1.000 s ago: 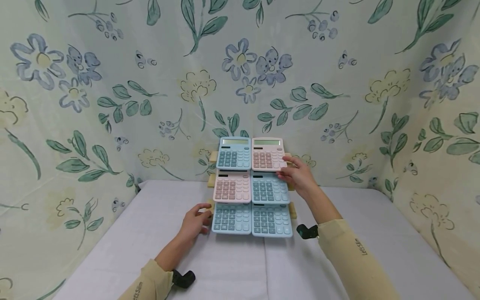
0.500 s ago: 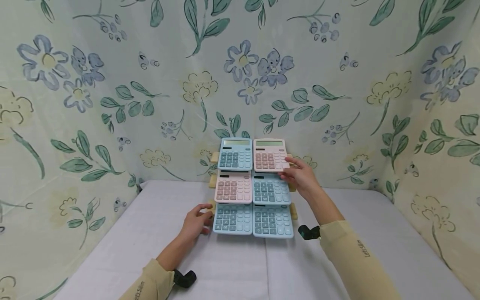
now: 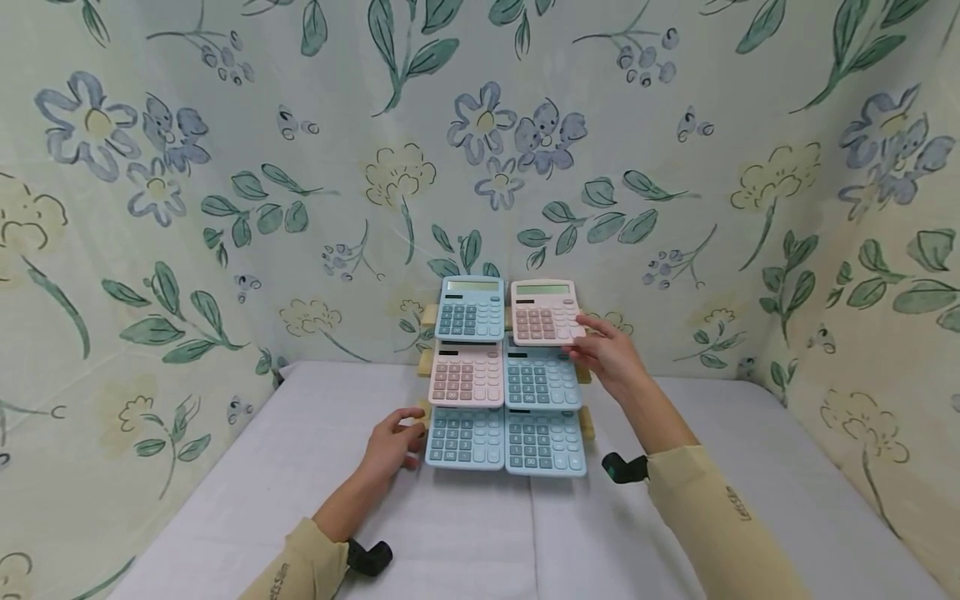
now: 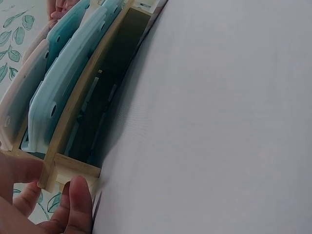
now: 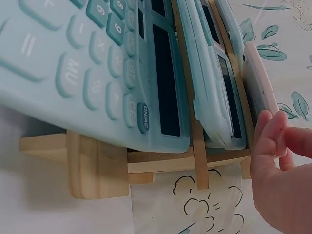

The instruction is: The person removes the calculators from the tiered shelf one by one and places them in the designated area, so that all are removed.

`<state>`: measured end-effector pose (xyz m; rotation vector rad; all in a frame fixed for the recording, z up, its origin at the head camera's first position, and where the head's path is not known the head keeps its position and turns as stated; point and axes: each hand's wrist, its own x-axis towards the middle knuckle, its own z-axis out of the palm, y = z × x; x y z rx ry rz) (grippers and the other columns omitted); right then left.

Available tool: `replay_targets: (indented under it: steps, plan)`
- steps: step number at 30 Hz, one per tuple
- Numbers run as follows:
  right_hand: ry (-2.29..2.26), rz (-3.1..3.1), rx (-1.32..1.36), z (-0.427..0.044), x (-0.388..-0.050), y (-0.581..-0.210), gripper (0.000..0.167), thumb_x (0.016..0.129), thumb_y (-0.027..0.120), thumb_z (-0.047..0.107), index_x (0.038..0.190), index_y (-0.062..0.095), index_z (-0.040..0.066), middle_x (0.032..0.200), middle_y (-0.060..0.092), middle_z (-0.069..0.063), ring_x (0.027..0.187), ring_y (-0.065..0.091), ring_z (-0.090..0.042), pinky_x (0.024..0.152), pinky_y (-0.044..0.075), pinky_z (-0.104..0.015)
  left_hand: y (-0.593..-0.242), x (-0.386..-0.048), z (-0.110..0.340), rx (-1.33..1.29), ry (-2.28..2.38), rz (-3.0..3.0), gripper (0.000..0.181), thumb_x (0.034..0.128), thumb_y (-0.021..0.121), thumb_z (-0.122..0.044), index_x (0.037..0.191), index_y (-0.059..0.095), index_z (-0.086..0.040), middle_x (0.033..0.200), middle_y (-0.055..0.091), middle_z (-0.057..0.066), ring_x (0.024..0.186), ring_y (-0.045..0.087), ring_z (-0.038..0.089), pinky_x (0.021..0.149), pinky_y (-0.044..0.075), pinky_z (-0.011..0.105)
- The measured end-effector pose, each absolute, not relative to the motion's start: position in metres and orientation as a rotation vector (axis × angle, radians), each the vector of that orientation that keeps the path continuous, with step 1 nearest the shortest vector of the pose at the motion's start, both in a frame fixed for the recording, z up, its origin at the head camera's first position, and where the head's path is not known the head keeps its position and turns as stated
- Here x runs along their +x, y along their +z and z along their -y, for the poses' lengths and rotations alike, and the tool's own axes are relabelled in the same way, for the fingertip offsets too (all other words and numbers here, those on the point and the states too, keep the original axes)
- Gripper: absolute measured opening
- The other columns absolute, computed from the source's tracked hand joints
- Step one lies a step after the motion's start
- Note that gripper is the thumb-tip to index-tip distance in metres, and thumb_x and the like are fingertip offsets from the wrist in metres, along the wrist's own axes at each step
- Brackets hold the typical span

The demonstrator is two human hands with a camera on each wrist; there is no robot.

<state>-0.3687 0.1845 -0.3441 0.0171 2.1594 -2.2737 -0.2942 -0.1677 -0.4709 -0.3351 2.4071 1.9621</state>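
A stepped wooden rack (image 4: 75,165) holds calculators in three rows of two. My right hand (image 3: 609,358) pinches the lower right edge of the pink calculator (image 3: 542,310) in the top row. This calculator stands a little apart from the blue calculator (image 3: 471,308) on its left. Below it is a blue calculator (image 3: 542,379), beside a pink calculator (image 3: 465,377) in the middle row. Two blue calculators (image 3: 465,442) fill the bottom row. My left hand (image 3: 388,450) grips the rack's front left end, with thumb and fingers around the wood in the left wrist view.
The rack stands on a table covered in white cloth (image 3: 315,417). A floral curtain (image 3: 337,208) hangs close behind it and along both sides. Wooden rail ends (image 5: 97,165) stick out past the calculators on the right.
My right hand has shifted slightly right, and the top pink calculator has moved with it, widening the gap to the blue one. My left hand stays at the rack.
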Motion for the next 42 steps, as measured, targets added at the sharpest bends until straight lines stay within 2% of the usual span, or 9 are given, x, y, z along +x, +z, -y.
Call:
replay_targets:
  steps: [9,14,19,25,31,42]
  plan:
    - [-2.286,-2.146,-0.015,-0.196,-0.360,-0.343,0.055,0.102,0.052,0.006,0.155,0.038,0.014,0.142,0.049,-0.016,0.098,0.070,-0.016,0.092,0.055,-0.023,-0.472,-0.294,0.168,-0.328,1.977,-2.396,0.033,0.0978,0.061,-0.023,0.130,0.061,-0.016,0.109,0.067,0.013,0.082,0.063,0.023,0.060,0.055,0.031]
    - [-2.290,-2.145,-0.015,-0.202,-0.355,-0.341,0.056,0.102,0.053,0.006,0.155,0.037,0.013,0.133,0.055,-0.013,0.103,0.070,-0.020,0.090,0.055,-0.023,-0.471,-0.294,0.168,-0.332,1.976,-2.399,0.032,0.0981,0.061,-0.023,0.129,0.061,-0.016,0.109,0.067,0.013,0.083,0.063,0.023,0.060,0.055,0.031]
    - [-2.293,-2.118,-0.005,-0.211,-0.352,-0.340,0.056,0.101,0.053,0.006,0.155,0.038,0.012,0.120,0.060,-0.007,0.098,0.071,-0.017,0.084,0.056,-0.020,-0.472,-0.295,0.168,-0.336,1.971,-2.401,0.033,0.0980,0.061,-0.023,0.130,0.061,-0.016,0.109,0.067,0.013,0.082,0.063,0.022,0.059,0.055,0.031]
    - [-2.288,-2.106,-0.007,-0.223,-0.345,-0.339,0.059,0.101,0.054,0.006,0.156,0.034,0.013,0.126,0.057,-0.008,0.103,0.070,-0.020,0.087,0.056,-0.020,-0.473,-0.296,0.168,-0.347,1.972,-2.393,0.031,0.0979,0.061,-0.024,0.129,0.062,-0.018,0.109,0.066,0.013,0.082,0.063,0.022,0.060,0.055,0.030]
    - [-2.285,-2.111,-0.006,-0.236,-0.339,-0.336,0.061,0.101,0.054,0.005,0.157,0.032,0.011,0.127,0.057,-0.008,0.096,0.071,-0.015,0.088,0.055,-0.021,-0.474,-0.297,0.169,-0.342,1.971,-2.389,0.031,0.0984,0.061,-0.023,0.129,0.062,-0.019,0.111,0.066,0.013,0.083,0.062,0.022,0.061,0.055,0.030]
    - [-2.306,-2.089,-0.004,-0.261,-0.332,-0.336,0.064,0.101,0.054,0.005,0.159,0.027,0.010,0.124,0.055,-0.003,0.095,0.071,-0.011,0.086,0.055,-0.020,-0.473,-0.296,0.168,-0.328,1.973,-2.405,0.031,0.0983,0.061,-0.023,0.129,0.062,-0.018,0.112,0.067,0.013,0.082,0.062,0.022,0.060,0.055,0.030]
